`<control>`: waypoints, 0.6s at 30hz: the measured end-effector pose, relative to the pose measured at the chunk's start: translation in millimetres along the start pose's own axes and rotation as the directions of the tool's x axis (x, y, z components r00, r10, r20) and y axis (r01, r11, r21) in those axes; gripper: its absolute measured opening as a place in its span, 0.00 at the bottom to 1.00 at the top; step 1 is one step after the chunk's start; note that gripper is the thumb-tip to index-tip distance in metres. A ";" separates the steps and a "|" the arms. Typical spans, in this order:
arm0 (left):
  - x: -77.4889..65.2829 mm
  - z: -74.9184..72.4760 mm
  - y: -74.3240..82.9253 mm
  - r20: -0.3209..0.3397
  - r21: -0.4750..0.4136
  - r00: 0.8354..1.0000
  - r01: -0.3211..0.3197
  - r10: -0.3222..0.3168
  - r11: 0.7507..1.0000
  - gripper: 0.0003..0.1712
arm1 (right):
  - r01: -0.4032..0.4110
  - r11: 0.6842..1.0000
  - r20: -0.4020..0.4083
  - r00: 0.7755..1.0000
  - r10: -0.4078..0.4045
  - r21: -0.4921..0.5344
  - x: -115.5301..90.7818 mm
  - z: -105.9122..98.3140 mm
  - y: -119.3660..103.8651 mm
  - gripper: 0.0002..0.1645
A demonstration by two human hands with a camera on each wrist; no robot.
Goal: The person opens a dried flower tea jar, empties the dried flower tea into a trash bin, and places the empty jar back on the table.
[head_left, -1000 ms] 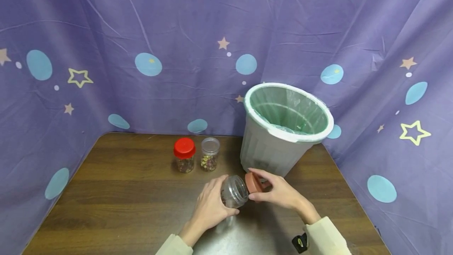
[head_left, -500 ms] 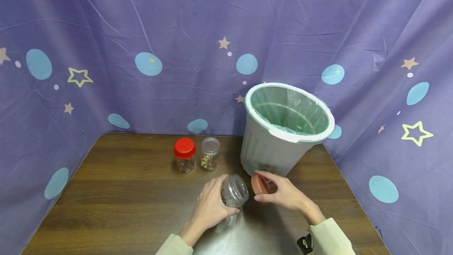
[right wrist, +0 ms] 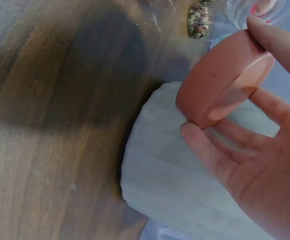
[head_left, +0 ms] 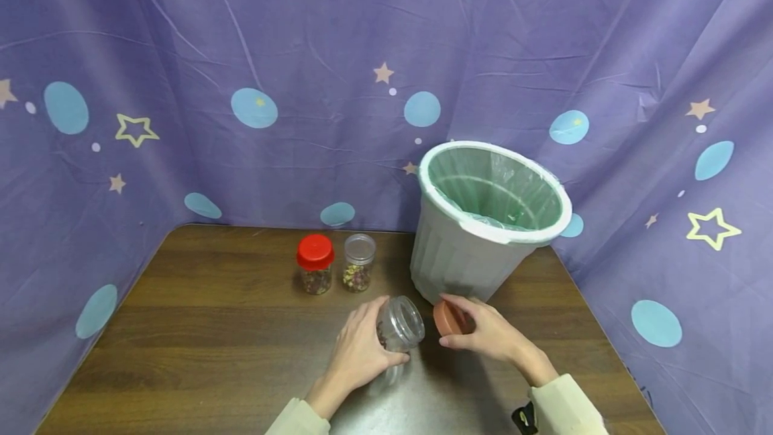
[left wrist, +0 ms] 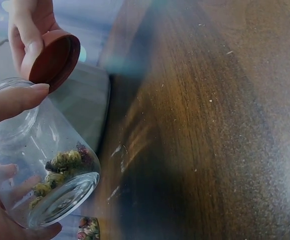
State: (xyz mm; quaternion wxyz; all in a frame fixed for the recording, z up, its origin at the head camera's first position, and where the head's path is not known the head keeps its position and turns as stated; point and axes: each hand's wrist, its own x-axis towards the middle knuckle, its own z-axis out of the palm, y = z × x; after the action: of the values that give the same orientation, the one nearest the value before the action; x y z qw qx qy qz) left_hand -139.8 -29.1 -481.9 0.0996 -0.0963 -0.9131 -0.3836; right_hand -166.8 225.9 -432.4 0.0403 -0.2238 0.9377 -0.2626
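My left hand (head_left: 357,348) grips a clear jar (head_left: 401,325) round its side, tilted with its open mouth to the right. In the left wrist view a few dried yellow and dark red flowers (left wrist: 65,161) lie near the jar's base. My right hand (head_left: 492,331) pinches an orange-brown lid (head_left: 449,319) by its rim between thumb and fingers. The lid's hollow inner side (left wrist: 55,61) faces the jar mouth, with a small gap between them in the head view.
Behind the left hand stand a red-lidded jar (head_left: 315,254) and a clear-lidded jar (head_left: 359,250), both holding dried flowers. A large pale bin (head_left: 449,247) with a green inside and a clear liner stands beyond the right hand. Purple curtain (head_left: 326,86) surrounds the wooden table (head_left: 229,341).
My right hand has drawn the lid to the right, away from the jar mouth, and the gap has widened. My left hand and the jar have hardly moved.
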 end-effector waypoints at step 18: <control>-0.6 -1.3 -0.2 -0.011 0.017 1.000 -0.007 0.007 1.000 0.57 | -0.134 0.987 0.079 0.987 0.141 -0.092 -9.4 2.9 20.2 0.49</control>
State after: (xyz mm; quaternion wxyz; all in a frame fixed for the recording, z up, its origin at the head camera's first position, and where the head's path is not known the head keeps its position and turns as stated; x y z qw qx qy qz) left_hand -139.2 -30.2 -481.3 0.1071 -0.0966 -0.9154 -0.3759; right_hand -165.9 244.1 -445.6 0.0884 -0.1709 0.9588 -0.2088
